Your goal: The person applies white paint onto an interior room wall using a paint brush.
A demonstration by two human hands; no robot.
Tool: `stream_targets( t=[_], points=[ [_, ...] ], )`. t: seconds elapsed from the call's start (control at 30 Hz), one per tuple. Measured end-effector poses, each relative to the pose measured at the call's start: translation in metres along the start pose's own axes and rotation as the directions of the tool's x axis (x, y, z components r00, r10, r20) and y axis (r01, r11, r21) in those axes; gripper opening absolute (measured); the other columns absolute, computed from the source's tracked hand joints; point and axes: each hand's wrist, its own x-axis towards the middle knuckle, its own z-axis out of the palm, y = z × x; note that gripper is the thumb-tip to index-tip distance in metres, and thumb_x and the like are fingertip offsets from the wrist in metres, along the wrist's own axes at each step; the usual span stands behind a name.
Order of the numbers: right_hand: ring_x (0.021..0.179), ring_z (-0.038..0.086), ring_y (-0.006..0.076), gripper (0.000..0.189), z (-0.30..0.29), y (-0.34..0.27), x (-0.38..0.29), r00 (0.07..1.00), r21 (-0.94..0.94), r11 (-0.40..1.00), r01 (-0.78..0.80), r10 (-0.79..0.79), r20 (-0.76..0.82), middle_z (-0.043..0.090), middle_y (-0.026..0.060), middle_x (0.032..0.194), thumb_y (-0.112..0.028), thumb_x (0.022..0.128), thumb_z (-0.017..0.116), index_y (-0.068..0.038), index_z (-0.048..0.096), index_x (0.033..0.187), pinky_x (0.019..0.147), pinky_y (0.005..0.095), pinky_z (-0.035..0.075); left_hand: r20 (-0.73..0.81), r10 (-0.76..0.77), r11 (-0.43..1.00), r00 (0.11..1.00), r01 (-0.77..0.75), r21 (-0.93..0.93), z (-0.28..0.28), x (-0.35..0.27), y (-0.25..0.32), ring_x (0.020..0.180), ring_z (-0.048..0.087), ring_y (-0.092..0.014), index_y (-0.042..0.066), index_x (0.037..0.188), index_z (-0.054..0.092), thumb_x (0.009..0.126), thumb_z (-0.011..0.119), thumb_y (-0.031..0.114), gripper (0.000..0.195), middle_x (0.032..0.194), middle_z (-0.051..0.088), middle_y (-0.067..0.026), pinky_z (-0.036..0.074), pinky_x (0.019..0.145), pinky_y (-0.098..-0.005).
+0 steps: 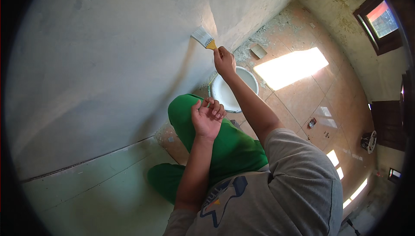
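Note:
My right hand (224,60) grips the yellow handle of a flat paintbrush (203,37). The bristles are whitish and lie against or close to the wall (129,41); which of the two cannot be told. Below that hand and forearm stands a round white bucket (249,77) with pale liquid in it, partly hidden by the arm. My left hand (208,119) is palm up with loosely curled fingers, holding nothing, over my knee in green trousers.
A pale flat piece (258,51) and flaky debris lie on the tiled floor (288,106) along the wall's foot. A small packet (312,123) lies farther right, and a dark stained bucket (368,142) stands beyond. A pale green panelled surface (97,177) is at lower left.

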Motion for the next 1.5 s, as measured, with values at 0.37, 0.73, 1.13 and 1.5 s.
stream_targets(
  t=[0.37, 0.73, 1.13, 1.5],
  points=[
    [0.092, 0.071, 0.0427, 0.047, -0.005, 0.055, -0.003, 0.944, -0.295, 0.899, -0.324, 0.327, -0.041, 0.072, 0.0236, 0.089, -0.045, 0.097, 0.049, -0.004, 0.071, 0.092, 0.085, 0.0541, 0.051, -0.034, 0.006, 1.0, 0.999, -0.007, -0.011, -0.003, -0.002, 0.002, 0.066, 0.037, -0.018, 0.007, 0.091, 0.054, 0.098, 0.052, 0.046, 0.04, 0.069, 0.039, -0.0024, 0.034, 0.066, -0.0327],
    [0.067, 0.057, 0.0369, 0.039, -0.002, -0.017, 0.046, 0.994, 0.248, 0.968, 0.033, -0.007, -0.105, 0.059, 0.0179, 0.071, -0.035, 0.102, 0.055, -0.001, 0.059, 0.083, 0.065, 0.047, 0.043, -0.034, 0.006, 1.0, 0.999, -0.006, -0.006, -0.002, -0.001, 0.007, 0.065, 0.038, -0.017, 0.007, 0.09, 0.054, 0.099, 0.051, 0.046, 0.04, 0.069, 0.039, -0.0027, 0.034, 0.065, -0.0322],
    [0.102, 0.073, 0.0348, 0.043, -0.015, 0.138, -0.005, 0.948, -0.244, 0.924, -0.295, 0.315, 0.045, 0.076, 0.018, 0.106, -0.041, 0.101, 0.057, -0.003, 0.072, 0.114, 0.087, 0.0449, 0.055, -0.047, -0.02, 1.0, 0.999, 0.019, -0.018, 0.001, 0.004, 0.001, 0.065, 0.038, -0.018, 0.007, 0.091, 0.054, 0.098, 0.053, 0.046, 0.04, 0.069, 0.039, -0.0027, 0.034, 0.065, -0.0325],
    [0.083, 0.063, 0.013, 0.033, -0.055, 0.001, 0.002, 0.99, 0.481, 0.868, 0.121, -0.14, 0.003, 0.07, 0.0061, 0.098, -0.018, 0.106, 0.062, -0.004, 0.065, 0.135, 0.074, 0.0259, 0.052, -0.066, -0.02, 1.0, 0.998, 0.019, -0.013, 0.0, 0.003, 0.002, 0.065, 0.038, -0.018, 0.007, 0.09, 0.055, 0.098, 0.053, 0.045, 0.039, 0.068, 0.039, -0.003, 0.034, 0.066, -0.0323]
  ],
)
